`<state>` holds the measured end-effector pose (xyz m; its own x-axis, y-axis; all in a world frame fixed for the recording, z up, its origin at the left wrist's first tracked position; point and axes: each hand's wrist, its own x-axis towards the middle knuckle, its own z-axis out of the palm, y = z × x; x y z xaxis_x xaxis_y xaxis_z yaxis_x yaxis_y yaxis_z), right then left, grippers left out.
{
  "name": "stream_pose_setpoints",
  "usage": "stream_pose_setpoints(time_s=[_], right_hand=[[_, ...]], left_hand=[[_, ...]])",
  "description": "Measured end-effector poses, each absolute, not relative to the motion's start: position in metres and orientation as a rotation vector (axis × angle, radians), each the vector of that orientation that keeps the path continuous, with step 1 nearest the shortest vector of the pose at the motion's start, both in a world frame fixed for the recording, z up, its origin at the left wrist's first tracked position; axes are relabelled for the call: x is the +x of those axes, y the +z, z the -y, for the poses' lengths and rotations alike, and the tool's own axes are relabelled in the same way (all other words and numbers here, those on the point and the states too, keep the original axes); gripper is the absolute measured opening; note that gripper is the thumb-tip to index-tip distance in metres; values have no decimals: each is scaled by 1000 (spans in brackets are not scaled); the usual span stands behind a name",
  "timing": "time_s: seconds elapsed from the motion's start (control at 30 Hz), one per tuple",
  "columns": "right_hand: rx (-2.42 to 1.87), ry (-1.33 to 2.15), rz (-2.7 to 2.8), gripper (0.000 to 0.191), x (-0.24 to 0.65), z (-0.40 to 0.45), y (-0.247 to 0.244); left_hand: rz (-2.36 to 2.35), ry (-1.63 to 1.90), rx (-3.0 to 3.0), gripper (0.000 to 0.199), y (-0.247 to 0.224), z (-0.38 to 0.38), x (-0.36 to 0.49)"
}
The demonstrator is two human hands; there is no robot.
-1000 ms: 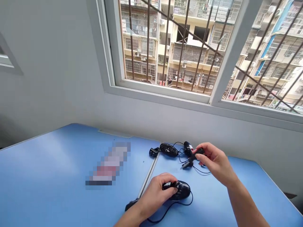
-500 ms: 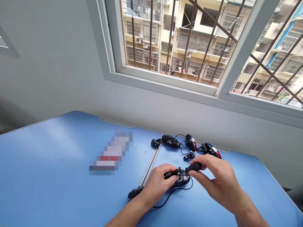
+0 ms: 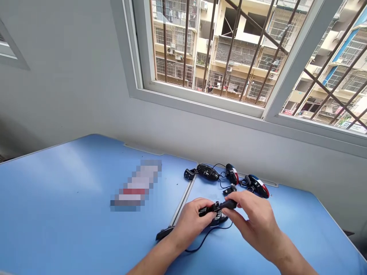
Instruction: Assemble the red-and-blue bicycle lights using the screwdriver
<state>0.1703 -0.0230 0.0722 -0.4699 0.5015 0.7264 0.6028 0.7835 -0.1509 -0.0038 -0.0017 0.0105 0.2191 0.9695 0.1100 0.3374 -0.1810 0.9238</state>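
Two hands now meet over one oval black casing (image 3: 217, 218) at the lower middle of the frame, don't they?

They do. A moment ago the right hand (image 3: 252, 225) was farther right and higher, near the far row of parts. Now it has come in close beside the left hand (image 3: 190, 225).

How does the left hand sit?

Curled around the casing, its fingers pressed together across the top. I cannot tell whether the casing still touches the blue table (image 3: 57, 183), because the hands hide that.

And the right hand?

Its thumb and fingers seem to pinch a short black handle (image 3: 229, 204), which lies nearly level. Its far end meets the casing among the left fingertips, and the hands hide what that end is.

Anything trailing from the casing?

A thin black cable (image 3: 209, 237) runs from beneath it toward the bottom of the frame, and a flat black clip (image 3: 164, 233) lies just beside the left hand.

What's farther off?

Along the far table edge, right of centre, there's a black connector (image 3: 189, 174), a second oval black casing (image 3: 207, 172), and two casings marked red and white (image 3: 258, 186). A small black bracket (image 3: 229, 190) lies in front of them. To their left sits a pixelated blur (image 3: 136, 185), too smeared to name
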Motion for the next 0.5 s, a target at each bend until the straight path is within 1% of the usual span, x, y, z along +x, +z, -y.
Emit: stream_pose_setpoints(time_s=[0.5], right_hand=[[-833, -196, 2153, 4, 169, 25, 69]], left_hand=[[-1245, 964, 1687, 17, 10, 2, -4]])
